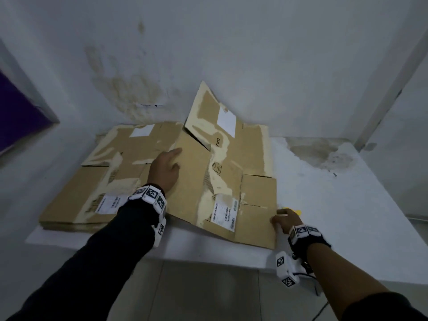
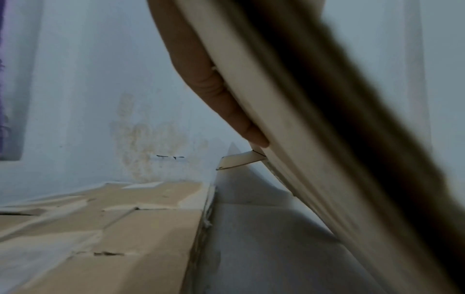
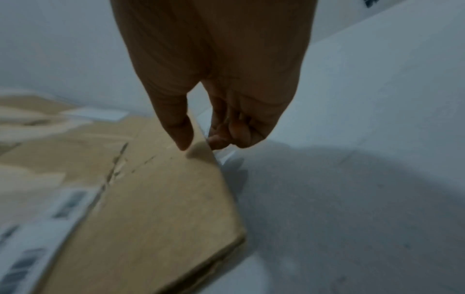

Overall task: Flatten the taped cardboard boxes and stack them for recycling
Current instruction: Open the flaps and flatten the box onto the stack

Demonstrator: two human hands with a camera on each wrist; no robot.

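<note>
A flattened cardboard box (image 1: 222,158) with torn tape strips and shipping labels lies across the white table (image 1: 335,205). Its left side overlaps a stack of flattened boxes (image 1: 76,195). My left hand (image 1: 165,169) holds the box's left edge, which the left wrist view shows as a raised edge (image 2: 289,119) above the stack (image 2: 113,228), with one finger (image 2: 208,79) along it. My right hand (image 1: 287,220) pinches the box's right edge near the front corner, thumb on top and fingers curled underneath (image 3: 201,137). One rear flap (image 1: 215,114) sticks up against the wall.
A stained white wall stands close behind the table. A small yellow object (image 1: 297,212) lies on the table just behind my right hand. A purple panel (image 1: 14,112) is at the far left. Bare table surface (image 3: 352,199) extends to the right of the box.
</note>
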